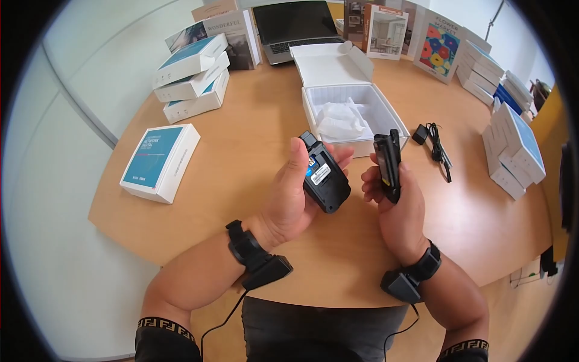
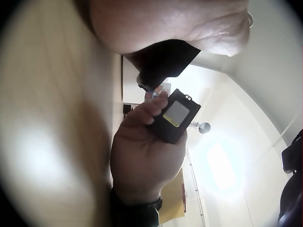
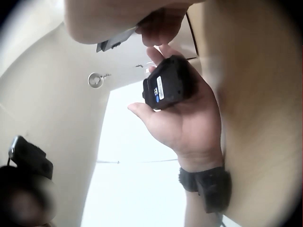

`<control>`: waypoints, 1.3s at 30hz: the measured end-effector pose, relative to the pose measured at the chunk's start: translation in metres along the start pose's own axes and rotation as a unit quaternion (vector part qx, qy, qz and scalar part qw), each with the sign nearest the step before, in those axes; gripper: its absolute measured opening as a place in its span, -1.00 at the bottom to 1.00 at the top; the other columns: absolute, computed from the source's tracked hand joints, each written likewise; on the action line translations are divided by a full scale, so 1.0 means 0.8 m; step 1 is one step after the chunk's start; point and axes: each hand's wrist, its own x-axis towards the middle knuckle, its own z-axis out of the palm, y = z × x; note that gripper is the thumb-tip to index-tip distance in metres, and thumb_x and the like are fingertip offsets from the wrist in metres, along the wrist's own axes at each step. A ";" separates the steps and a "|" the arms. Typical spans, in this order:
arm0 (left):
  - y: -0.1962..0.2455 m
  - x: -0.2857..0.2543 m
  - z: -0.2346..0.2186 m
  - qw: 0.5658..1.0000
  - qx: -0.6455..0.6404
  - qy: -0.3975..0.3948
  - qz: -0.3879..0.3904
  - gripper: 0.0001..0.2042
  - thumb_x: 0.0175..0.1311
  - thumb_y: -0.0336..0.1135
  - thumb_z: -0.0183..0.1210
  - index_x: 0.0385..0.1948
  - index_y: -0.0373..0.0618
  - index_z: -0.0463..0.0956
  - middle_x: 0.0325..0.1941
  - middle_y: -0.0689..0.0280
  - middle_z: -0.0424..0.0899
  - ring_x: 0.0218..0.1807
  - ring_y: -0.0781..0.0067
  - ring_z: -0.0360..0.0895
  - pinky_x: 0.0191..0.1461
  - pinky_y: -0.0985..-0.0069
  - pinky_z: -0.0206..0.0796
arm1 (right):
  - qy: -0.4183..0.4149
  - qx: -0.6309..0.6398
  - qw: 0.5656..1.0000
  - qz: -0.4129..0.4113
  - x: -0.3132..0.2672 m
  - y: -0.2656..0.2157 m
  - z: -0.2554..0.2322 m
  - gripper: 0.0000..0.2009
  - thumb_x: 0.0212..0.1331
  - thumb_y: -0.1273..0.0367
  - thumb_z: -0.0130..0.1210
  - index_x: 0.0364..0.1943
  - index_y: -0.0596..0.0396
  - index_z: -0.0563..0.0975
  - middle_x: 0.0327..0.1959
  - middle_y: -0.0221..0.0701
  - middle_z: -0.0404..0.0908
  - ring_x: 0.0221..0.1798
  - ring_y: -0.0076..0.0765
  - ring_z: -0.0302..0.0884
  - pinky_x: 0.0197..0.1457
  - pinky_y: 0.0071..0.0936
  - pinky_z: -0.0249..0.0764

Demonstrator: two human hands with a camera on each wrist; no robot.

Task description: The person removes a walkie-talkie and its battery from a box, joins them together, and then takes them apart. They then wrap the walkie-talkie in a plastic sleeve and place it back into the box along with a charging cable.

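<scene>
Across a light wooden surface (image 1: 253, 145), with an open laptop (image 1: 295, 27) at twelve o'clock and standing books (image 1: 386, 33) at eleven and one. Lined at nine o'clock with a blue-fronted white box (image 1: 159, 161), at ten with three stacked boxes (image 1: 192, 77), at two to three with further piled boxes (image 1: 512, 148). Held above the near middle, in a left hand (image 1: 289, 199), palm up: a black device (image 1: 326, 180), turned to display a white label, resting on the palm with loosely extended fingers behind and thumb raised. Gripped at its three o'clock, in a right hand (image 1: 403, 211), between thumb and curled fingers: a black pack (image 1: 388, 166) with a grey-and-yellow label, well clear of the device. Beyond both, toward twelve to one, an open white box (image 1: 353, 117) containing white wrapping (image 1: 344, 120). Just right of it, toward two, a black adapter and cable (image 1: 435, 148).
</scene>
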 end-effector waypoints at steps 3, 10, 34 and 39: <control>-0.004 0.001 -0.002 1.000 0.000 -0.025 0.005 -0.34 0.41 0.37 -0.17 0.11 -0.11 0.39 0.29 0.11 0.49 0.34 0.28 0.41 0.42 0.29 0.26 | -0.031 -0.150 0.983 -0.099 -0.006 0.010 0.002 -0.56 0.57 0.17 -0.32 0.15 0.24 0.45 -0.17 -0.34 0.57 -0.18 -0.47 0.49 -0.09 -0.46 0.46; -0.009 -0.004 0.008 0.998 0.047 -0.033 0.001 -0.30 0.37 0.45 -0.26 0.15 -0.02 0.30 0.41 0.17 0.37 0.48 0.25 0.23 0.54 0.17 0.09 | -0.113 -0.366 0.890 -0.248 -0.017 0.020 0.016 -0.58 0.45 0.27 0.04 0.24 0.28 0.36 -0.05 -0.13 0.52 -0.11 -0.20 0.54 -0.03 -0.37 0.49; 0.000 -0.004 -0.002 0.987 0.066 -0.146 0.003 -0.12 0.06 0.22 0.36 0.35 -0.03 0.18 0.36 0.19 0.39 0.31 0.22 0.44 0.36 0.20 0.37 | -0.135 -0.108 0.985 -0.009 -0.021 0.008 0.015 -0.42 0.14 0.29 0.43 0.14 0.27 0.39 0.03 -0.36 0.55 0.00 -0.52 0.53 0.07 -0.51 0.52; 0.007 -0.005 0.005 0.986 0.092 -0.132 -0.050 -0.31 0.15 -0.15 0.46 0.26 -0.18 0.31 0.18 0.21 0.52 0.20 0.33 0.52 0.32 0.32 0.41 | -0.110 -0.132 0.981 -0.084 -0.018 0.016 0.012 -0.44 0.11 0.30 0.45 0.09 0.27 0.39 0.06 -0.31 0.54 0.02 -0.49 0.53 0.09 -0.48 0.53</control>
